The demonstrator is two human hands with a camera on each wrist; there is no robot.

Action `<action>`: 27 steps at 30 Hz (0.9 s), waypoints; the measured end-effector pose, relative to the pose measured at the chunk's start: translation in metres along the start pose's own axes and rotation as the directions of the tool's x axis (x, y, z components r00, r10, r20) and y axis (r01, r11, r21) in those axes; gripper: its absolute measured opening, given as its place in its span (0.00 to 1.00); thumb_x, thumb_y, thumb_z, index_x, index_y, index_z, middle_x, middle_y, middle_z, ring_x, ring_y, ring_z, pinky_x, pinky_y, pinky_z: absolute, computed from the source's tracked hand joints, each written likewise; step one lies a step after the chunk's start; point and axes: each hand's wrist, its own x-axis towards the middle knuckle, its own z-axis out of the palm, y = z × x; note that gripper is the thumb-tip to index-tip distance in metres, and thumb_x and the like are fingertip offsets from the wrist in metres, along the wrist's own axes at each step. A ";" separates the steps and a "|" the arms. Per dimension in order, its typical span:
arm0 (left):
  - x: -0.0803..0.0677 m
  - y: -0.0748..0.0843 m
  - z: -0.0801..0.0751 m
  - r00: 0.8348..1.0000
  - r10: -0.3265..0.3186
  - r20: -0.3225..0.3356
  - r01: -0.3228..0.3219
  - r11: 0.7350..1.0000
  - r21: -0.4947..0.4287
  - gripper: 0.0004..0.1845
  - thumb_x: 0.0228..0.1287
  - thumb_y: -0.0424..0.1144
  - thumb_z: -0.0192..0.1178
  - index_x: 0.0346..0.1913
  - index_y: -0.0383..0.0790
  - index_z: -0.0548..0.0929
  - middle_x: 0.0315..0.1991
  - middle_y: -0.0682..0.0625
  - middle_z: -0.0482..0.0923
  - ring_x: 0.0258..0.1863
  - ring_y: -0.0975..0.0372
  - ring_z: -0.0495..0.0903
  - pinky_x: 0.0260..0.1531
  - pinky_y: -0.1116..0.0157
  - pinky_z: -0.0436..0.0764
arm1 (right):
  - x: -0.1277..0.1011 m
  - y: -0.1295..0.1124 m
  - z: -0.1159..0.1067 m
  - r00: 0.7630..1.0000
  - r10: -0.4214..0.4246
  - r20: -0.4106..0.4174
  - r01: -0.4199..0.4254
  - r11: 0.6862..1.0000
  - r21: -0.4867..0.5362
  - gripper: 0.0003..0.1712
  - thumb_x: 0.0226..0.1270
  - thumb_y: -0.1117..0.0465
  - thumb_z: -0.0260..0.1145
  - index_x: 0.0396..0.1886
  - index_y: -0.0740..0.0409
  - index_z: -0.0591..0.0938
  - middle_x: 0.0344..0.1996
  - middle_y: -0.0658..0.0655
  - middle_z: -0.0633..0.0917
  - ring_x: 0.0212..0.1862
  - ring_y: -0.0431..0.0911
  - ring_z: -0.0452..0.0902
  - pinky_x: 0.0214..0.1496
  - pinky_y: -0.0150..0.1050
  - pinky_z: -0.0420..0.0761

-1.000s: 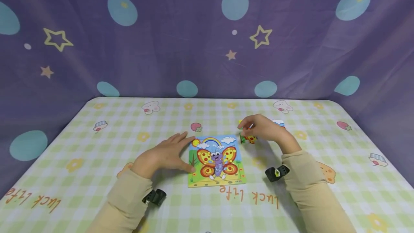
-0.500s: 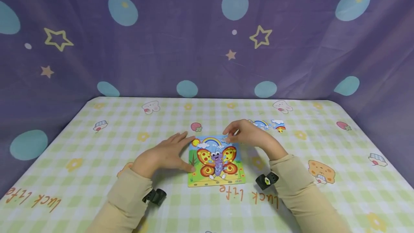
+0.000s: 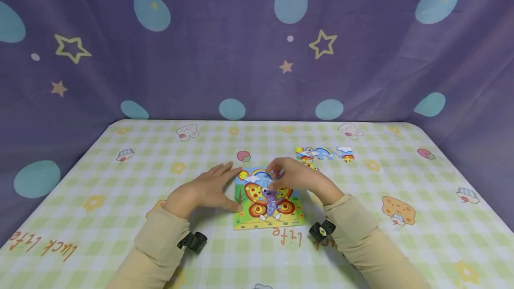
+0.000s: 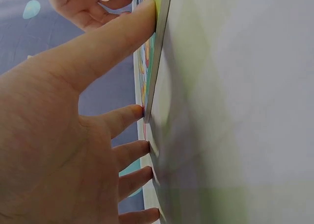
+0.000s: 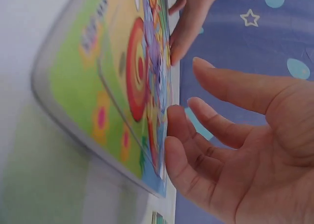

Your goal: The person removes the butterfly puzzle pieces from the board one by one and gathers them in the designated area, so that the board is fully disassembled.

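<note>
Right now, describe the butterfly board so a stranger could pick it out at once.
Before the purple backdrop stands a green-checked table. Near its middle lies a flat, brightly coloured board. Unlike the small puzzle pieces beyond it, it's far larger and carries one big butterfly.

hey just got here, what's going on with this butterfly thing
A person is handling a butterfly picture board that lies flat on a checked tablecloth. The left hand has its thumb and index finger at the board's left edge. The right hand is over the upper right part, fingers bent, with no piece visible in it; fingertip contact is hard to tell. Loose picture pieces lie beyond the board's far right corner.
</note>
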 end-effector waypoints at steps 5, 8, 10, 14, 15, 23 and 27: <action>0.000 -0.001 0.001 1.000 0.008 -0.001 -0.008 1.000 -0.002 0.56 0.50 0.59 0.73 0.78 0.45 0.56 0.79 0.40 0.44 0.77 0.43 0.42 0.72 0.41 0.47 | 0.001 -0.001 0.007 0.999 0.024 0.025 -0.023 0.998 -0.051 0.19 0.59 0.65 0.75 0.48 0.62 0.80 0.41 0.57 0.80 0.41 0.47 0.73 0.37 0.36 0.77; 0.000 -0.001 0.001 1.000 0.012 -0.002 -0.012 1.000 -0.004 0.56 0.51 0.59 0.73 0.78 0.45 0.56 0.79 0.39 0.44 0.77 0.43 0.42 0.72 0.41 0.47 | 0.001 -0.001 0.010 0.999 0.041 0.036 -0.037 0.996 -0.087 0.21 0.58 0.64 0.76 0.50 0.62 0.80 0.43 0.56 0.79 0.42 0.47 0.73 0.38 0.36 0.77; 0.000 -0.002 0.001 1.000 0.013 -0.002 -0.013 1.000 -0.006 0.56 0.51 0.59 0.73 0.78 0.45 0.56 0.79 0.39 0.44 0.77 0.43 0.42 0.72 0.41 0.47 | 0.001 -0.002 0.011 0.998 0.044 0.045 -0.039 0.993 -0.112 0.23 0.57 0.64 0.77 0.51 0.62 0.79 0.43 0.56 0.78 0.42 0.47 0.72 0.40 0.37 0.77; -0.001 -0.002 0.001 1.000 0.013 -0.002 -0.013 1.000 -0.007 0.56 0.51 0.59 0.73 0.78 0.45 0.56 0.79 0.39 0.43 0.77 0.43 0.42 0.72 0.40 0.47 | 0.002 -0.004 0.013 0.998 0.051 0.047 -0.043 0.987 -0.155 0.25 0.55 0.64 0.78 0.51 0.62 0.78 0.43 0.56 0.77 0.42 0.47 0.71 0.44 0.38 0.76; 0.000 -0.002 0.001 1.000 0.012 -0.003 -0.012 1.000 -0.008 0.56 0.51 0.59 0.73 0.79 0.45 0.55 0.79 0.40 0.43 0.77 0.43 0.42 0.72 0.40 0.47 | 0.002 -0.004 0.013 0.998 0.052 0.043 -0.045 0.986 -0.162 0.25 0.54 0.65 0.78 0.51 0.62 0.78 0.42 0.55 0.77 0.42 0.46 0.71 0.44 0.38 0.76; 0.002 -0.004 0.002 1.000 0.022 -0.001 -0.022 1.000 0.003 0.56 0.51 0.59 0.73 0.79 0.44 0.55 0.79 0.39 0.43 0.77 0.43 0.42 0.73 0.41 0.47 | 0.003 -0.006 0.014 0.998 0.051 0.037 -0.043 0.979 -0.200 0.25 0.54 0.64 0.79 0.51 0.61 0.79 0.41 0.54 0.78 0.43 0.46 0.72 0.48 0.40 0.76; 0.003 -0.003 0.002 1.000 0.013 0.008 -0.013 1.000 0.019 0.56 0.51 0.59 0.72 0.79 0.46 0.54 0.80 0.41 0.42 0.77 0.45 0.40 0.73 0.43 0.46 | 0.001 -0.005 0.014 0.998 0.055 0.041 -0.046 0.980 -0.195 0.24 0.55 0.65 0.78 0.50 0.60 0.78 0.40 0.54 0.77 0.42 0.46 0.71 0.45 0.40 0.75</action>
